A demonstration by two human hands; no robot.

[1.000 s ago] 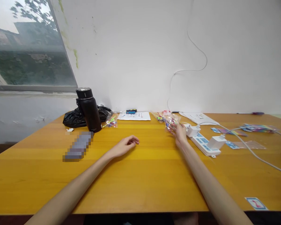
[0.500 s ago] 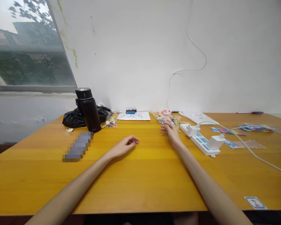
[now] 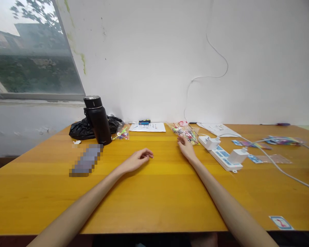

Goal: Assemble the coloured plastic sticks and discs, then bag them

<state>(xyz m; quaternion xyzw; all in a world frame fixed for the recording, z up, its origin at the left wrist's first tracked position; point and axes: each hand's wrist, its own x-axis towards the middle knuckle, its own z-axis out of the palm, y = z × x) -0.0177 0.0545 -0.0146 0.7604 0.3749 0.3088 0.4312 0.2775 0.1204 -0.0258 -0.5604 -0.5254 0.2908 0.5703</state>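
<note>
My left hand [image 3: 138,160] rests on the wooden table [image 3: 154,195], its fingers loosely bent with a gap to the thumb and nothing visible in it. My right hand [image 3: 186,148] is just in front of a clear plastic bag [image 3: 184,131] of small colourful pieces. The right fingers are curled inward, and whatever they may hold is hidden by the hand. I cannot tell whether its fingertips touch the bag.
A black flask [image 3: 99,123] stands at left before a black plastic bag [image 3: 78,129], behind a blurred-out flat object [image 3: 87,159]. Paper [image 3: 148,127], a screwdriver [image 3: 144,122] and a second small bag [image 3: 123,132] lie at the back. Right: a power strip [image 3: 222,157] with plugs and white cables.
My right hand has drawn back slightly from the bag of colourful pieces, and its fingers have curled in, uncovering more of the bag. The left hand stays in place.
</note>
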